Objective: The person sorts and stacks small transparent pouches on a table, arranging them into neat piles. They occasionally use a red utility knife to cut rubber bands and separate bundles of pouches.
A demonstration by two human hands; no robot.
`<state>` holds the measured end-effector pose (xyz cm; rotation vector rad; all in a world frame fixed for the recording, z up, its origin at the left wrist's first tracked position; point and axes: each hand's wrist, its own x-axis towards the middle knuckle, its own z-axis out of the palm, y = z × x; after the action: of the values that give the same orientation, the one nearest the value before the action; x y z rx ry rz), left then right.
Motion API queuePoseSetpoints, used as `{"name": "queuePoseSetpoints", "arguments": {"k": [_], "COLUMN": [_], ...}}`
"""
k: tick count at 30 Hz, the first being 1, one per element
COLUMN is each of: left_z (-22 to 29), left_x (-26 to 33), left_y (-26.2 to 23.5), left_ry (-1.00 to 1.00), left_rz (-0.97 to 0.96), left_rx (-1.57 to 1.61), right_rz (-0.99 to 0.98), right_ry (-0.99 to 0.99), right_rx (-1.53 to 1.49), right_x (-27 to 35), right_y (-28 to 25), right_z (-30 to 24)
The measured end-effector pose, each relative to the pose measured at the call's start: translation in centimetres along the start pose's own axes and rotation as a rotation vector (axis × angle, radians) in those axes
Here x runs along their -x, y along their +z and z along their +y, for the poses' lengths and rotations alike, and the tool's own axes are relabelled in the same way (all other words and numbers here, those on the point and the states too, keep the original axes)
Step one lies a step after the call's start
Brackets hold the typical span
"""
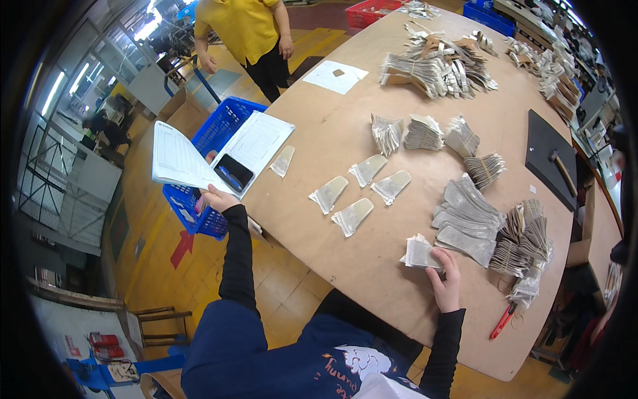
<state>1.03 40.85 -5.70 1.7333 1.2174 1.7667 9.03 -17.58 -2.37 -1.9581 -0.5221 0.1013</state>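
The left hand (216, 198) holds an open notebook (199, 156) beyond the desk's (372, 259) left edge, fingers curled underneath; the right hand (446, 279) pinches a small stack of insoles (419, 253) near the front edge.

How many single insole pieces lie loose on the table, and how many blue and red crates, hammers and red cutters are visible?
Single insole pieces: 5
Blue crates: 2
Red crates: 1
Hammers: 1
Red cutters: 1
Total: 10

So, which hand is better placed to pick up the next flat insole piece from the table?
Right, probably. The right hand rests on the insole stack; the left hand holds the open notebook.
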Motion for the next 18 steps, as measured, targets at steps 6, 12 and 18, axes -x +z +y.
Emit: {"name": "queuePoseSetpoints", "arguments": {"k": [6, 12, 18], "left_z": [-0.05, 0.32, -0.63], "left_x": [-0.11, 0.09, -0.01], "left_y": [0.12, -0.09, 0.21], "left_ry": [0.113, 0.068, 0.136], "left_rz": [0.023, 0.010, 0.049], "left_rx": [0.076, 0.095, 0.091], "right_rz": [0.003, 0.001, -0.001], "right_ry": [0.006, -0.010, -0.022], "right_rx": [-0.014, -0.015, -0.003], "right_x": [-0.01, -0.11, -0.09], "right_y": [0.03, 0.04, 0.00], "right_z": [-0.10, -0.07, -0.20]}}
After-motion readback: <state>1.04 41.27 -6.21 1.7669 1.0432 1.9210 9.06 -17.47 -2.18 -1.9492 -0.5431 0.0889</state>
